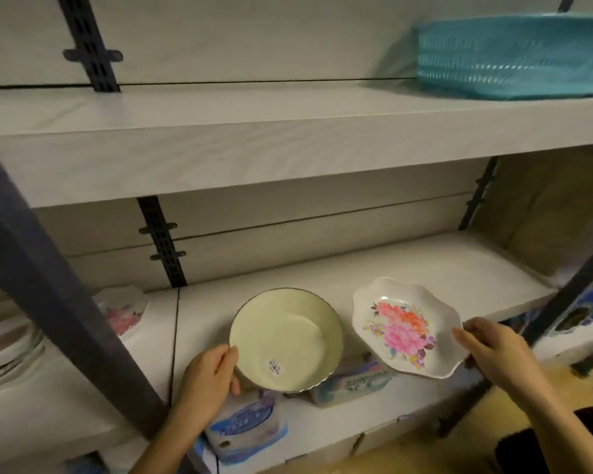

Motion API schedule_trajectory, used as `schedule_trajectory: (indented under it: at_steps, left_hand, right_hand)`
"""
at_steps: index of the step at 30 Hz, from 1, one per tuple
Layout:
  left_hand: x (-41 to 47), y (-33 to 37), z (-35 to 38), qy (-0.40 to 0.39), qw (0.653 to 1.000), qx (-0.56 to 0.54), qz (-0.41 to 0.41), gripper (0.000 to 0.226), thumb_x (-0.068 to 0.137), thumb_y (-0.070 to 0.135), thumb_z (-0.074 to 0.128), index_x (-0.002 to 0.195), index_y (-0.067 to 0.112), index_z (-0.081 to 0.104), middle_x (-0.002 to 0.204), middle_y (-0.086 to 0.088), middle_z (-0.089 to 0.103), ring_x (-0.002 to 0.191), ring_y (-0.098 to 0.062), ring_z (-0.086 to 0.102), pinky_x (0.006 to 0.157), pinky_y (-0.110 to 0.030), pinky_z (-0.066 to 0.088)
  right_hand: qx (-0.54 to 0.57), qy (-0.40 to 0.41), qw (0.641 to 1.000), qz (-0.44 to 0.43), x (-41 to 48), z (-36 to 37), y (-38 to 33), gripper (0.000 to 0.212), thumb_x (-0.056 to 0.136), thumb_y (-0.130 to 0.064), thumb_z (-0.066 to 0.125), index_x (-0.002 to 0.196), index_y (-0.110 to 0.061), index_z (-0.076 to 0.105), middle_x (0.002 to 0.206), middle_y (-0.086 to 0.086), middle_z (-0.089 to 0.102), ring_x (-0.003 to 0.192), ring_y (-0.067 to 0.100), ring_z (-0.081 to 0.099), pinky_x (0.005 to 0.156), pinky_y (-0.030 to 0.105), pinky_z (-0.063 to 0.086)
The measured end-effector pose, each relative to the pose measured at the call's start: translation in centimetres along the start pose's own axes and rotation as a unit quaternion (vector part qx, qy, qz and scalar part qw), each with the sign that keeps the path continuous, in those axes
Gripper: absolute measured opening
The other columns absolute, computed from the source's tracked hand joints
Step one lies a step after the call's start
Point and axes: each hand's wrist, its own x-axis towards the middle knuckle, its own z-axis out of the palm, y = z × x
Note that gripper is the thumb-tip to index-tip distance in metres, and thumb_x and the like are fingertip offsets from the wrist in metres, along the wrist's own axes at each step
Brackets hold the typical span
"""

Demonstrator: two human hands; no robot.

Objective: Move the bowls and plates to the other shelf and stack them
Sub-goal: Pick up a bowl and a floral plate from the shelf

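The left hand gripped a cream fluted round bowl just to its right, the right hand pinched a white wavy-edged floral plate at its left, both above blue tissue packs, a dark metal post slanting left of the left hand.

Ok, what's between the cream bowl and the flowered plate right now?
Only a narrow gap. The head view shows the bowl and the plate apart, with bare white shelf behind the gap and a tissue pack lower down.
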Motion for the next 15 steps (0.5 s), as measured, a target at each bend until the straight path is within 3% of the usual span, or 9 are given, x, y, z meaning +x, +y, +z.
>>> schedule_trajectory:
  at_steps: [4,11,15]
  left_hand:
    - [1.1,0.0,2.0,0.079,0.996,0.028,-0.021,0.039,0.096,0.017,0.042,0.06,0.012,0.053,0.046,-0.002,0.053,0.047,-0.015,0.05,0.056,-0.025,0.04]
    - [3.6,-0.8,5.1,0.209,0.974,-0.009,-0.091,0.047,0.096,0.012,0.04,0.049,0.013,0.042,0.044,-0.002,0.042,0.046,-0.018,0.041,0.056,-0.029,0.035]
    - [6.1,-1.5,6.6,0.223,0.965,-0.058,-0.128,0.044,0.097,0.012,0.04,0.053,0.011,0.044,0.047,-0.005,0.045,0.047,-0.018,0.041,0.054,-0.029,0.034]
  right_hand:
    - [-0.006,-0.027,0.998,-0.058,5.9,0.9,-0.3,0.019,0.092,-0.019,0.054,0.082,-0.005,0.063,0.061,0.008,0.068,0.056,0.026,0.064,0.055,0.033,0.048]
    - [0.005,-0.067,0.992,-0.108,13.0,4.0,-0.2,0.019,0.091,-0.017,0.055,0.077,-0.006,0.062,0.046,0.0,0.062,0.041,0.017,0.052,0.05,0.031,0.042]
    - [0.02,-0.077,0.992,-0.099,15.0,5.3,-0.3,0.02,0.091,-0.017,0.055,0.077,-0.005,0.061,0.047,0.0,0.062,0.04,0.019,0.053,0.052,0.029,0.042]
